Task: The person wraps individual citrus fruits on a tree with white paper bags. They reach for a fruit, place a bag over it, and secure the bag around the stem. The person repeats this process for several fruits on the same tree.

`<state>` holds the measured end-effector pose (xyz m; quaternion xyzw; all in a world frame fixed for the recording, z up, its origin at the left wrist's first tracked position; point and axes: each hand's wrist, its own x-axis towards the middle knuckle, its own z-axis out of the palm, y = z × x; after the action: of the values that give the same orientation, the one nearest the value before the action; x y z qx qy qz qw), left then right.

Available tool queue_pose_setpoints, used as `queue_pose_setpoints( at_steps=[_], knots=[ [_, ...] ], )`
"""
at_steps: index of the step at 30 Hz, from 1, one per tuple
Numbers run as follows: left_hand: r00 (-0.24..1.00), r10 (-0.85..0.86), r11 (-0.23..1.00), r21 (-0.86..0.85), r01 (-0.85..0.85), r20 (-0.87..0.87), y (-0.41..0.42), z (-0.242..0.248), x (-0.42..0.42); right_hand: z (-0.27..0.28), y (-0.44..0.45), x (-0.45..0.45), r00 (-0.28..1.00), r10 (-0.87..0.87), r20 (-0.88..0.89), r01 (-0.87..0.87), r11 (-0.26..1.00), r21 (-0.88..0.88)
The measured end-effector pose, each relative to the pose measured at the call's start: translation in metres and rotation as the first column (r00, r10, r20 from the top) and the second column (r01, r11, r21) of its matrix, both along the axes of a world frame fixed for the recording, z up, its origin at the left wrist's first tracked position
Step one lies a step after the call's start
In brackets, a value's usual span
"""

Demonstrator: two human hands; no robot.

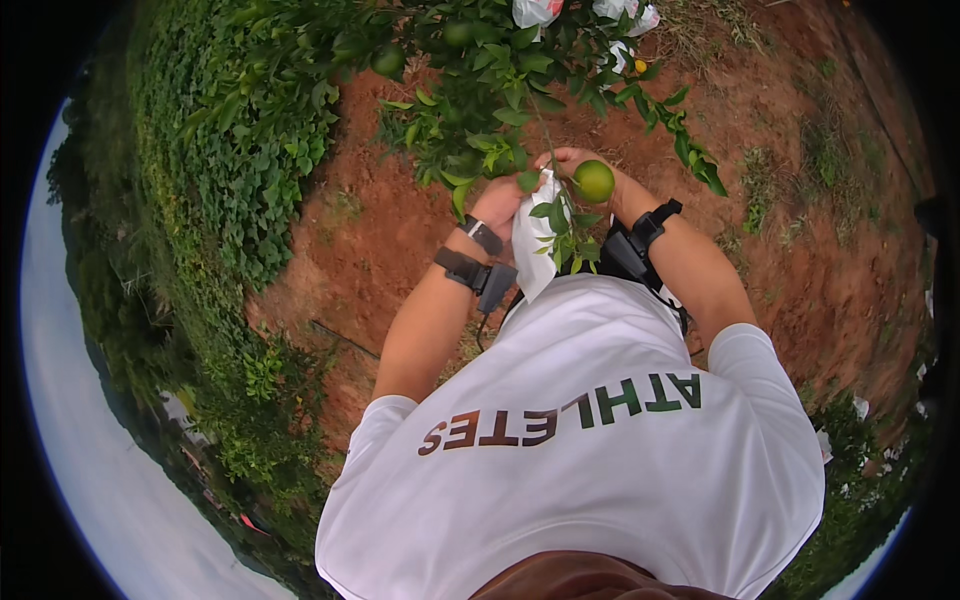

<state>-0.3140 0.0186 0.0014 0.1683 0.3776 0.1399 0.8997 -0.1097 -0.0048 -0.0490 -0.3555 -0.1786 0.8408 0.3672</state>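
Observation:
A white paper bag (534, 244) hangs narrow and upright in front of my waist, gripped near its upper part by my left hand (501, 204). My right hand (574, 159) is at the bag's top, its fingertips beside a thin twig (544, 127). Fruit and leaves partly cover that hand, so its grip is unclear. A round green citrus fruit (594, 181) sits just in front of my right hand, outside the bag. Leafy shoots (564, 217) overlap the bag's right side. Both wrists wear black strapped devices.
Citrus branches (480, 82) spread above my hands, bearing another green fruit (388, 60). White bags (537, 10) hang among the leaves farther off. Dense leafy vines (262, 172) rise at the left. Reddish bare soil (367, 225) lies below, with a thin dark pipe (343, 337) on it.

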Motion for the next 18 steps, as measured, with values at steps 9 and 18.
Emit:
queue_pose_setpoints(
  at_steps=[9,18],
  knots=[
    [0.995,0.095,0.962,0.255,-0.095,0.016,-0.004,-0.007,0.013,0.018,-0.013,0.001,0.958,-0.167,0.233,0.166,0.986,0.021],
    [0.993,0.106,0.915,0.396,-0.079,-0.046,0.004,0.019,0.018,0.080,-0.064,0.014,0.832,-0.312,0.459,0.225,0.946,0.234]
  ],
)
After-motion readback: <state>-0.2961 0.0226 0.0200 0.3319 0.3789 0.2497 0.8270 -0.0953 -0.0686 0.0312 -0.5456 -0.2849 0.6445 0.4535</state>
